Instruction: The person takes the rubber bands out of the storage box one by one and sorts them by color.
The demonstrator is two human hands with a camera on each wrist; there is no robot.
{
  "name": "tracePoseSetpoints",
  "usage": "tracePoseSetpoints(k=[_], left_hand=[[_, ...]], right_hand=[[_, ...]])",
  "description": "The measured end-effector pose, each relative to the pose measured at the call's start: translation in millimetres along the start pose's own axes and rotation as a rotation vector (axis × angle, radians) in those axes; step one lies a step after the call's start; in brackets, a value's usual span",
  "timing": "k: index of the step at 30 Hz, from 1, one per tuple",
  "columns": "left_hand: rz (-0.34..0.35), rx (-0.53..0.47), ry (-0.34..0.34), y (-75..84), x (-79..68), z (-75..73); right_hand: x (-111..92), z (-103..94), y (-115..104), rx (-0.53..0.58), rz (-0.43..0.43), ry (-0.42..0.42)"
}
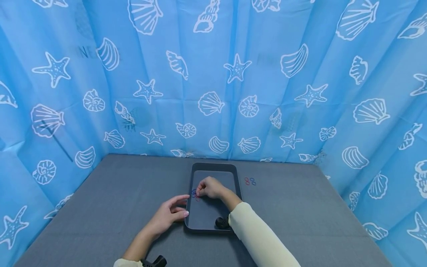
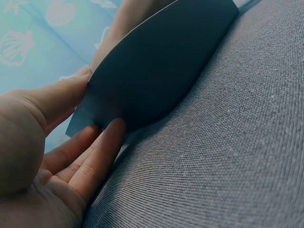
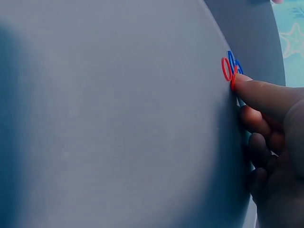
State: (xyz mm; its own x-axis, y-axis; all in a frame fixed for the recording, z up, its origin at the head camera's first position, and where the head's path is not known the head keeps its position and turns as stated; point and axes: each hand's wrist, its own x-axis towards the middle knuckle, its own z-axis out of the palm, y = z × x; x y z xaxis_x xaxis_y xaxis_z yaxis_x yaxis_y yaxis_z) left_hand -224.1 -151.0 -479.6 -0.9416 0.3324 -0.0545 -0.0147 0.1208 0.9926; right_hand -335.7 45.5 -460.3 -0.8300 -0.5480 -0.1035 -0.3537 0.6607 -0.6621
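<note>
The table (image 1: pixel 300 215) is grey and flat, and up close its top looks like woven cloth with tiny threads. A dark tray (image 1: pixel 207 222) with rounded corners sits on it, its long sides running from front to back. Just to the right of the tray, near its far end, two red rings (image 1: pixel 247 181) lie beside two blue rings (image 1: pixel 253 181).

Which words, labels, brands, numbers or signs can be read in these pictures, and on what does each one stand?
"NE": faint letters on the curtain's left part; anything after is unreadable.
Faint marks farther right on the curtain: too blurred to read.
Tray: no text seen.
</note>
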Motion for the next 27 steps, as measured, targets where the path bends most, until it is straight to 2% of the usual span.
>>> tracePoseSetpoints(k=[10, 22, 27], left_hand=[[0.013, -0.009, -0.007, 0.2, 0.3, 0.7], [0.011, -0.002, 0.004, 1.0, -0.8, 0.4], [0.011, 0.015, 0.002, -1.0, -0.3, 0.8]], right_hand=[[-4.0, -6.7, -1.9, -0.001, -0.033, -0.021], [-13.6, -27.0, -3.2, 0.051, -0.077, -0.001], [-23.8, -39.3, -6.0, 0.009, -0.112, 0.011]])
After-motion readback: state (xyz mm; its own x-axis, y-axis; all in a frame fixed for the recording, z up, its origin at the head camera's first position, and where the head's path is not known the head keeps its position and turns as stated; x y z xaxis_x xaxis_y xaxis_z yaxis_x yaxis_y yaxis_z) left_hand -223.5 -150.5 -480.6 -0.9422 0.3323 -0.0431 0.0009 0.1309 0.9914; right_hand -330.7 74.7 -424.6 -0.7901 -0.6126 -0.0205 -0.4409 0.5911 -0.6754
